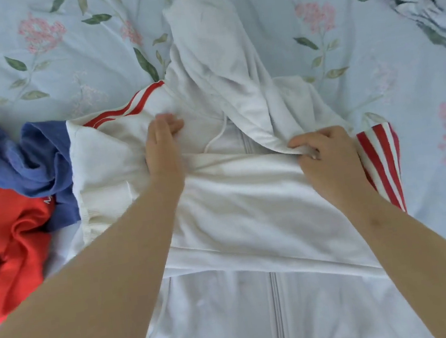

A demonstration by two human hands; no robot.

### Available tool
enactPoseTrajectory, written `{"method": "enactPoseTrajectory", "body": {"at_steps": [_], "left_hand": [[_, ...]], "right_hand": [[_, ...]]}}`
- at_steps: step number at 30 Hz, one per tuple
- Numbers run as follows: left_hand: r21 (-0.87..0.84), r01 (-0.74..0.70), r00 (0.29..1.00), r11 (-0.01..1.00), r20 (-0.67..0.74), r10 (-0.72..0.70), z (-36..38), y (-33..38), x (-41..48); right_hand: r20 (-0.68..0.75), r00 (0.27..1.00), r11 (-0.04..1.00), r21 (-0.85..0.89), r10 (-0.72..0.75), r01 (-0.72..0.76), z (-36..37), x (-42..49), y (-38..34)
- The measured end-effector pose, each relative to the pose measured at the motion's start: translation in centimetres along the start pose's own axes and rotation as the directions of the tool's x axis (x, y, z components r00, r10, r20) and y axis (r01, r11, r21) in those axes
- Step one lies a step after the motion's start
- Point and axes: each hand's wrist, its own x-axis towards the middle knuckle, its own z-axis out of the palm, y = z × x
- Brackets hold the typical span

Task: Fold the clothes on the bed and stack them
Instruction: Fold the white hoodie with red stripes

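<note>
On the flowered bed (58, 48) we are handling the white hoodie (238, 209), which is lying zip-side up in the middle with its hood (208, 43) pointing away from us. Our left grip (162, 151) is released, pressing flat with straight fingers on the chest, while our right grip (327, 155) is pinching fabric at the hood's edge. A blue garment (16, 156) and a red garment (7, 239) are lying crumpled at the left, the blue one touching the hoodie
</note>
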Motion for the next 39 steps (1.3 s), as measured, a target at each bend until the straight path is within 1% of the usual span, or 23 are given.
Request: {"method": "enactPoseTrajectory", "body": {"at_steps": [1, 3, 4, 6, 7, 9, 11, 13, 15, 17, 20, 22, 23, 24, 26, 28, 30, 31, 32, 34, 35, 37, 39], "left_hand": [[-0.066, 0.118, 0.993, 0.991, 0.017, -0.117, 0.5, 1.4, 0.5], [0.046, 0.218, 0.966, 0.975, 0.131, -0.223, 2.1, 4.2, 0.9], [0.111, 0.242, 0.950, 0.964, 0.176, -0.259, 3.1, 5.2, 0.9], [0.188, 0.228, 0.947, 0.955, 0.186, -0.263, 5.0, 6.7, 0.5], [0.200, 0.212, 0.952, 0.957, 0.181, -0.249, 5.6, 7.1, 0.4], [0.200, 0.262, 0.934, 0.944, 0.195, -0.300, 6.4, 7.3, 0.3], [0.189, 0.322, 0.913, 0.928, 0.196, -0.357, 6.3, 7.1, 0.5], [0.170, 0.351, 0.911, 0.921, 0.166, -0.378, 5.5, 6.4, 0.9], [0.126, 0.372, 0.908, 0.920, 0.155, -0.388, 4.2, 5.8, 1.3], [0.087, 0.408, 0.894, 0.909, 0.166, -0.417, 3.2, 5.5, 1.3], [-0.021, 0.459, 0.874, 0.888, 0.191, -0.447, 2.5, 5.8, 1.0], [-0.099, 0.459, 0.877, 0.883, 0.208, -0.433, 2.3, 6.4, 1.1], [-0.136, 0.461, 0.877, 0.877, 0.219, -0.427, 2.1, 6.9, 1.2], [-0.173, 0.469, 0.874, 0.866, 0.234, -0.427, 2.0, 7.4, 1.2], [-0.228, 0.490, 0.861, 0.841, 0.280, -0.425, 2.0, 8.3, 1.2], [-0.181, 0.507, 0.835, 0.843, 0.345, -0.428, 2.3, 8.8, 1.0], [-0.011, 0.451, 0.836, 0.893, 0.357, -0.418, 2.8, 8.6, 0.7], [0.078, 0.386, 0.860, 0.919, 0.331, -0.389, 2.9, 8.5, 0.5], [0.125, 0.314, 0.896, 0.941, 0.290, -0.337, 2.9, 8.3, 0.4], [0.050, 0.257, 0.930, 0.965, 0.259, -0.261, 2.5, 8.1, -0.2], [-0.053, 0.270, 0.927, 0.961, 0.285, -0.245, 2.0, 8.2, -0.8], [-0.299, 0.351, 0.895, 0.887, 0.385, -0.224, 0.7, 8.9, -3.6], [-0.491, 0.443, 0.863, 0.750, 0.460, -0.209, -1.7, 8.5, -7.0]], "right_hand": [[-0.057, 0.998, 1.000, -0.025, -0.001, -0.001, -0.1, 0.0, -0.6], [-0.202, 0.978, 0.998, -0.039, -0.048, 0.041, -0.2, 0.3, -2.5], [-0.214, 0.973, 0.996, -0.023, -0.087, 0.083, -0.1, 0.5, -3.5], [-0.060, 0.991, 0.993, 0.001, -0.118, 0.118, 0.6, 0.9, -4.9], [0.044, 0.995, 0.996, 0.030, -0.086, 0.084, 1.1, 1.3, -5.3], [0.178, 0.984, 0.979, 0.191, 0.030, -0.064, 2.0, 2.3, -5.7], [0.216, 0.968, 0.908, 0.366, 0.129, -0.203, 2.9, 3.8, -5.7], [0.215, 0.961, 0.881, 0.403, 0.173, -0.248, 3.5, 5.5, -5.7], [0.190, 0.976, 0.924, 0.342, 0.110, -0.170, 4.1, 7.0, -6.0], [0.066, 0.995, 0.947, 0.308, 0.078, -0.095, 4.4, 7.3, -5.8], [-0.051, 0.992, 0.887, 0.455, 0.117, -0.081, 4.2, 5.8, -5.4], [-0.049, 0.998, 0.822, 0.569, 0.050, -0.013, 3.1, 3.5, -5.3], [-0.041, 0.999, 0.823, 0.567, -0.024, 0.043, 2.4, 2.2, -5.0], [-0.031, 0.994, 0.845, 0.524, -0.103, 0.104, 1.7, 0.8, -4.6], [-0.006, 0.969, 0.914, 0.333, -0.245, 0.233, 0.4, -1.7, -3.4], [0.047, 0.949, 0.939, 0.165, -0.313, 0.302, 0.0, -3.4, -2.5], [0.073, 0.984, 0.966, 0.213, -0.164, 0.145, 0.0, -4.2, -2.1], [0.080, 0.997, 0.939, 0.344, -0.020, -0.009, 0.0, -4.5, -2.2], [0.105, 0.984, 0.836, 0.520, 0.141, -0.175, 0.1, -4.5, -2.4], [0.217, 0.882, 0.463, 0.785, 0.419, -0.412, 0.0, -4.1, -2.9], [0.287, 0.822, 0.278, 0.842, 0.492, -0.461, -0.3, -3.7, -3.1], [0.412, 0.760, -0.052, 0.892, 0.502, -0.450, -1.0, -3.1, -3.6], [0.455, 0.792, -0.373, 0.874, 0.407, -0.310, -2.3, -3.4, -4.2]]}}
